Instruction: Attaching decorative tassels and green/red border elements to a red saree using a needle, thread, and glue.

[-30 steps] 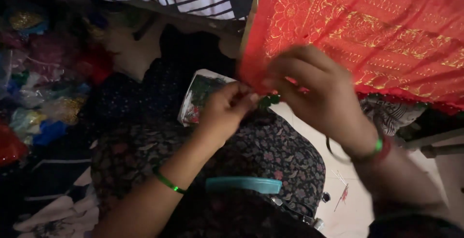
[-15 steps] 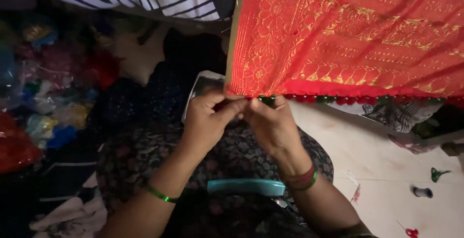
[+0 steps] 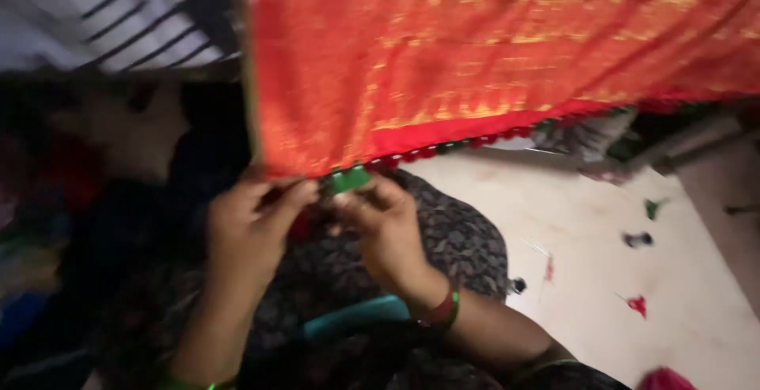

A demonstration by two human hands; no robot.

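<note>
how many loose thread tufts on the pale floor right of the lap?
5 visible: green, dark, red, small red, dark one by the knee. Blurred; more may be hidden.

- One red-and-gold cloth (image 3: 491,65), hanging.
- One green tassel (image 3: 349,178) at its hem.
- Two hands: left hand (image 3: 249,228), right hand (image 3: 384,228).
- One teal hoop (image 3: 356,316) on the lap.
- Four small thread bits on the floor (image 3: 602,279); the blur may hide more.
</note>
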